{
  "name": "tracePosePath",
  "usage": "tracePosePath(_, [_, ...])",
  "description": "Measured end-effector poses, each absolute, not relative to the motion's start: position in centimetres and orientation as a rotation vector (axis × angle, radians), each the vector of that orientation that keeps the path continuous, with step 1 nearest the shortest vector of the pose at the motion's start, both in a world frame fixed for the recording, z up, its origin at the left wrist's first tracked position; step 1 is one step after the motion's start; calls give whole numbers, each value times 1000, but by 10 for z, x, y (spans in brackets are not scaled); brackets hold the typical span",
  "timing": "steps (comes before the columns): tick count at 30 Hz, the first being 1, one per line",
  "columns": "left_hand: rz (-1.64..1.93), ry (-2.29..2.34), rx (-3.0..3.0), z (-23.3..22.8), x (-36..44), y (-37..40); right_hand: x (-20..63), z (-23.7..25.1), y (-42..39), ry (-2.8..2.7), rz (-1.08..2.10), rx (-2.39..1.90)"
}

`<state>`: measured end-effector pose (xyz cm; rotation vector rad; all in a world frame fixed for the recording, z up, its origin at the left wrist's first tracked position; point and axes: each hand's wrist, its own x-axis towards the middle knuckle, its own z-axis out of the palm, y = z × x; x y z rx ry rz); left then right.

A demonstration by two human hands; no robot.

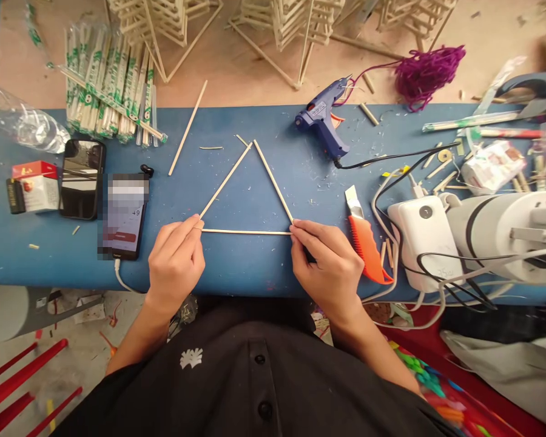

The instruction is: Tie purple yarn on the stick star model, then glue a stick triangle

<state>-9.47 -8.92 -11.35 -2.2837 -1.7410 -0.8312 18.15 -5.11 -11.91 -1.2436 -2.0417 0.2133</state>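
Three thin wooden sticks form a triangle [247, 231] flat on the blue table [255, 273]. My left hand [176, 262] pinches the triangle's lower left corner, where the bottom stick meets the left slanted stick [226, 180]. At the lower right corner my right hand [330, 267] pinches the bottom stick's end against the right slanted stick [273, 181]. The two slanted sticks meet at the top near the table's middle. A blue glue gun [323, 121] lies beyond my right hand, its black cord running right.
An orange utility knife [366, 240] lies right of my right hand. Left sit two phones [124, 215], a red-white box [34, 185] and packs of wrapped chopsticks [111, 91]. A loose stick [188, 128], purple yarn [428, 73], a white charger [423, 237] and cables crowd the right.
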Motion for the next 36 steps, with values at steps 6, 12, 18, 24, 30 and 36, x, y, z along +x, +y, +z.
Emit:
tracePosePath(6, [-838, -1793, -2269, -114, -95, -88, 182, -119, -52, -2034, 221, -1245])
tracePosePath(12, [-800, -1867, -2216, -110, -95, -91, 184, -118, -54, -1990, 267, -1274])
tracePosePath(18, [-869, -1996, -2059, -108, -98, -100, 188, -115, -58, -1954, 261, -1378])
tracePosePath(24, [-921, -2037, -2052, -108, -96, -100, 187, -115, -59, -1963, 238, -1388])
tracePosePath(30, [-959, -2119, -2012, -108, -94, -98, 187, -118, -58, -1939, 220, -1377])
tracePosePath(36, [-978, -2118, -2002, -108, -93, -98, 187, -119, -57, -1908, 240, -1397])
